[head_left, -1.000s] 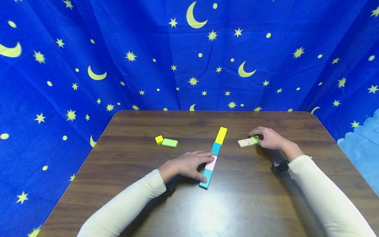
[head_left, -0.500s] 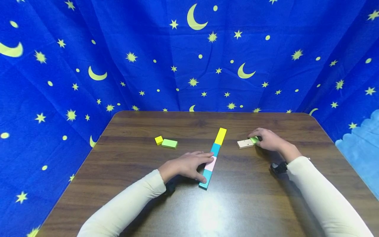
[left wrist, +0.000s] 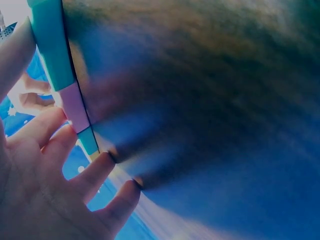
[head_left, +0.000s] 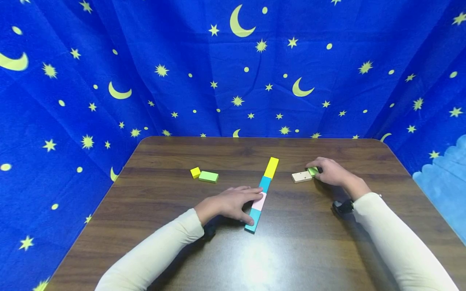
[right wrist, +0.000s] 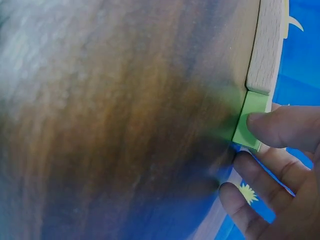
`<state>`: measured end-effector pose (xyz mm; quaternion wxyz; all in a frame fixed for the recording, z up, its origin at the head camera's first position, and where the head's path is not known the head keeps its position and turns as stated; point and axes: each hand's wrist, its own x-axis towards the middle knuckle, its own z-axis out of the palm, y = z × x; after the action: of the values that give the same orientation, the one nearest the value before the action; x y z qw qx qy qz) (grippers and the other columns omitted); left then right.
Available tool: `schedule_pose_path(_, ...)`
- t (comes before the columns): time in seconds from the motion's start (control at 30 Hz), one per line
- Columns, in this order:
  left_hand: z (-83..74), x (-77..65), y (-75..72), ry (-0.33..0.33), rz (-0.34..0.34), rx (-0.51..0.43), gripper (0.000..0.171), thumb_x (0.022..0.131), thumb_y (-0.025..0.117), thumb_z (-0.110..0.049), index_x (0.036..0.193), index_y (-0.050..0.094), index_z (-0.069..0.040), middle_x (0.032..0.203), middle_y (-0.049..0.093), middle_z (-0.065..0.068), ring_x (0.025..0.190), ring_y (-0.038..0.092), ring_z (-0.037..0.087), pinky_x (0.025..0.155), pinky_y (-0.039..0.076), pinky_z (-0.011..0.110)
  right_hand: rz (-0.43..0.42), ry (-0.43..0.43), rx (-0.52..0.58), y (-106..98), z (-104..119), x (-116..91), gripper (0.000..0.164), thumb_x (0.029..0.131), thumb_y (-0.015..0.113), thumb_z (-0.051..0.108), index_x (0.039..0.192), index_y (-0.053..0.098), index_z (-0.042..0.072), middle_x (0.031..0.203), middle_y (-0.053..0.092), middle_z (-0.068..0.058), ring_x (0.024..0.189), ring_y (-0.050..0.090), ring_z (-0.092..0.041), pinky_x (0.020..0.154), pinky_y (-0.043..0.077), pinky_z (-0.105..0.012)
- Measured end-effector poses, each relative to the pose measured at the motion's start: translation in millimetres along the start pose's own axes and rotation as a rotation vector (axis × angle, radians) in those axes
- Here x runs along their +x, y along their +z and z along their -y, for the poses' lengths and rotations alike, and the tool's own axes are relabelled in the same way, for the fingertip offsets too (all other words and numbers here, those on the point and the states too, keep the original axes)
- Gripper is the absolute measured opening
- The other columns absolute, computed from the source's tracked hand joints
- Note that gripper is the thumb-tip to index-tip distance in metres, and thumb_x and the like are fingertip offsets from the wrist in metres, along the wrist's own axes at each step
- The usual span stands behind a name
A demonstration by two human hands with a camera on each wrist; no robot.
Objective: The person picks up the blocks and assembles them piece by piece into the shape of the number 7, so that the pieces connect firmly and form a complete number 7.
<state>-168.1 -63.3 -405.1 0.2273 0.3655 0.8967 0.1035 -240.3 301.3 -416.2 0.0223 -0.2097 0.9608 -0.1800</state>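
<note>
A straight row of flat blocks runs away from me in the middle of the head view: a near blue block (head_left: 253,218), a pink block (head_left: 259,201), another blue block (head_left: 265,184) and a far yellow block (head_left: 271,166). My left hand (head_left: 229,204) rests against the left side of this row, its thumb on the near blue block and its index finger at the pink one, fingers fairly straight. On the right, my right hand (head_left: 332,171) pinches a small green block (right wrist: 253,120) between thumb and fingers. That block stands end to end with a plain wooden block (head_left: 301,176).
Left of the row lie a small yellow cube (head_left: 195,172) and a light green block (head_left: 208,176), close together. Everything sits on a dark wooden table (head_left: 167,151), with a blue star-patterned cloth (head_left: 204,48) hanging behind its far edge.
The small green block has shifted very slightly in my right fingers beside the wooden block. My left hand and the row stay put; the head view has moved a touch.
</note>
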Motion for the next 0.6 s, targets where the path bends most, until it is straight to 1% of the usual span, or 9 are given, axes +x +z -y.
schedule_pose_path(0.17,-0.7,1.4,0.5,-0.004,0.004,-0.006,0.082,0.087,0.071,-0.052,0.156,0.032,-0.031,0.166,0.017,-0.018,0.156,0.017,0.024,0.123,0.019,0.056,-0.021,-0.002,0.008,1.3,-4.3,-1.3,0.037,0.084,0.065,0.002,0.121,0.069,0.005,0.114,0.067,-0.021,0.104,0.063,-0.037,0.09,0.049,-0.058)
schedule_pose_path(0.37,-0.8,3.2,2.5,0.002,0.014,-0.001,0.082,0.087,0.07,-0.053,0.156,0.031,-0.031,0.166,0.017,-0.017,0.156,0.017,0.025,0.124,0.019,0.054,-0.053,-0.007,0.016,0.1,-9.7,-0.8,0.036,0.083,0.067,0.002,0.12,0.069,0.002,0.113,0.067,-0.023,0.103,0.063,-0.038,0.09,0.049,-0.058)
schedule_pose_path(0.53,-0.5,2.7,2.0,-0.003,0.009,0.006,0.083,0.087,0.07,-0.054,0.156,0.031,-0.032,0.166,0.016,-0.018,0.156,0.017,0.024,0.124,0.019,0.054,-0.052,-0.007,0.019,-3.5,-6.5,5.7,0.035,0.084,0.067,0.002,0.119,0.069,0.001,0.111,0.068,-0.023,0.101,0.063,-0.038,0.089,0.05,-0.057)
schedule_pose_path(0.6,-0.6,2.3,1.7,-0.003,0.007,0.009,0.083,0.087,0.07,-0.053,0.156,0.031,-0.031,0.166,0.016,-0.018,0.156,0.017,0.025,0.124,0.02,0.055,-0.044,-0.012,0.014,-4.6,-4.9,9.9,0.035,0.085,0.067,0.002,0.119,0.069,0.0,0.114,0.067,-0.024,0.105,0.063,-0.039,0.09,0.049,-0.058)
